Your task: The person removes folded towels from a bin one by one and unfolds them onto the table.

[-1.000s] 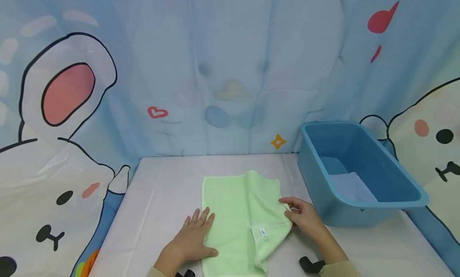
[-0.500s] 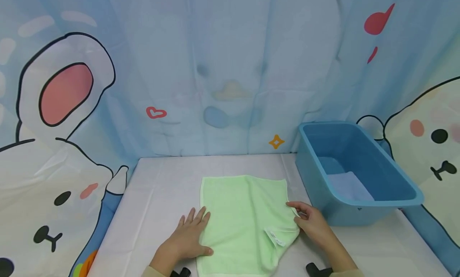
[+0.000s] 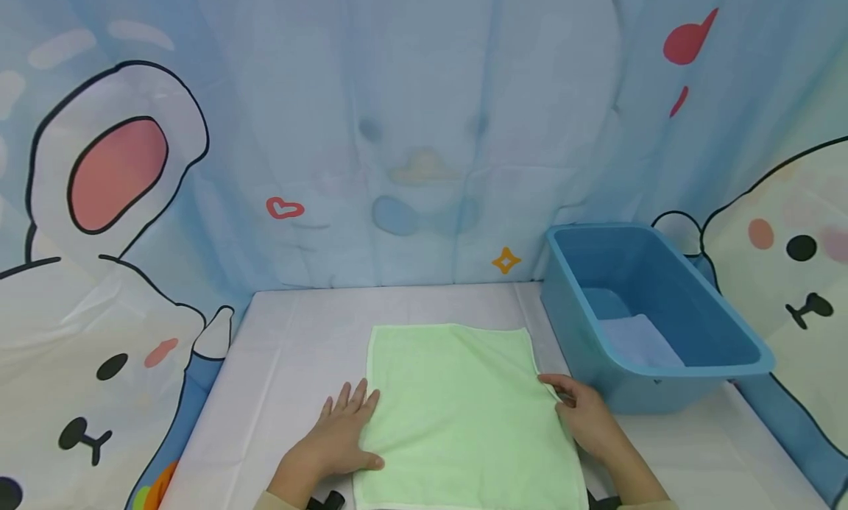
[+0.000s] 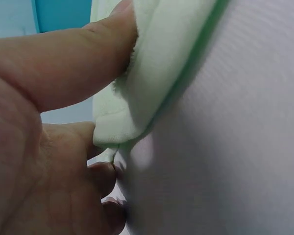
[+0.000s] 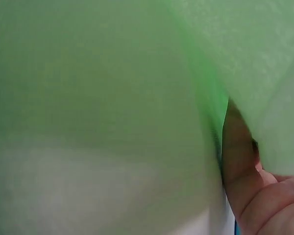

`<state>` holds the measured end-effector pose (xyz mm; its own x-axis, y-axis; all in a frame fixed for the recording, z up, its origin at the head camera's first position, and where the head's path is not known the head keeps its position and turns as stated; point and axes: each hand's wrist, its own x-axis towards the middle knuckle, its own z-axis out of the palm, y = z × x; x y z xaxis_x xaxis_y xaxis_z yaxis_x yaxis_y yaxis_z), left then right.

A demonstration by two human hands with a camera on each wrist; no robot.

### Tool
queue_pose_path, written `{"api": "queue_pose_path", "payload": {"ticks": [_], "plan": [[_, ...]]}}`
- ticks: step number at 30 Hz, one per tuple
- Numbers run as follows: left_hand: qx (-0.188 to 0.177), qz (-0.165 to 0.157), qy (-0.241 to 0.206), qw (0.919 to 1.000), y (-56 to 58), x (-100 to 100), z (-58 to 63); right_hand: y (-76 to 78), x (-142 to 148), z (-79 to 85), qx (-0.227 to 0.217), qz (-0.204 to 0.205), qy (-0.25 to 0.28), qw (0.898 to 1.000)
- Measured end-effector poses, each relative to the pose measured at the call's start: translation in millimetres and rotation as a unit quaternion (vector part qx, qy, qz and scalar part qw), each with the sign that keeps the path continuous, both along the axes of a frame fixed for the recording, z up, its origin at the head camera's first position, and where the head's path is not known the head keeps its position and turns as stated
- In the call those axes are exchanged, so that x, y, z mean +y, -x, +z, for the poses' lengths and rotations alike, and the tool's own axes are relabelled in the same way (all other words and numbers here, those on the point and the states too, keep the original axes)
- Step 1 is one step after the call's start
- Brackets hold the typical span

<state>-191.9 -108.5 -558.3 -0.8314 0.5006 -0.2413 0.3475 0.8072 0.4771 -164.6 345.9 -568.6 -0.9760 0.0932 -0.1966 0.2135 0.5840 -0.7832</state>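
Note:
A light green towel [image 3: 457, 414] lies spread on the white-covered table, its right edge slightly bowed in. My left hand [image 3: 338, 433] rests at its left edge with the fingers spread, thumb and fingertips on the border. In the left wrist view the thumb [image 4: 73, 63] lies against the towel's edge [image 4: 122, 117]. On the opposite side, my right hand [image 3: 586, 414] pinches the right edge between thumb and fingers. A finger [image 5: 237, 152] shows beneath the cloth in the right wrist view, where the towel [image 5: 264, 63] hides the fingertips.
A blue plastic tub [image 3: 556, 304] stands at the back right, close beyond my right hand, with a pale folded cloth [image 3: 639, 341] inside. A cartoon-printed curtain [image 3: 424, 127] hangs behind the white tabletop [image 3: 298, 341].
My right hand has moved right, drawing the towel's right side outward. The folded-over lower right corner with the label has turned flat, out of sight. The left hand stays at the left edge.

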Motion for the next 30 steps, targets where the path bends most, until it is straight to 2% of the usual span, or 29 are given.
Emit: {"api": "queue_pose_path", "payload": {"ticks": [11,16,21,24,27,30], "plan": [[-0.003,0.034,-0.007,0.9994,-4.0,-3,-8.9,5.4,-2,0.8,0.036,-0.016,-0.004,0.999],[-0.009,0.055,0.008,0.9984,-8.6,-2,-10.5,3.4,-6,5.3,0.028,-0.021,-0.032,0.999],[0.011,0.052,0.008,0.9985,-15.5,0,-7.3,-3.9,-14,20.1,-0.001,0.024,-0.104,0.994],[0.038,0.037,-0.005,0.9986,-19.4,3,-2.2,-8.4,-22,29.6,0.018,0.064,-0.151,0.986],[0.059,0.024,-0.015,0.9979,-22.7,11,3.4,-13.3,-33,37.4,0.054,0.084,-0.186,0.977],[0.072,0.01,-0.015,0.9973,-25.0,22,7.9,-19.2,-46,47.1,0.053,0.105,-0.193,0.974]]}}
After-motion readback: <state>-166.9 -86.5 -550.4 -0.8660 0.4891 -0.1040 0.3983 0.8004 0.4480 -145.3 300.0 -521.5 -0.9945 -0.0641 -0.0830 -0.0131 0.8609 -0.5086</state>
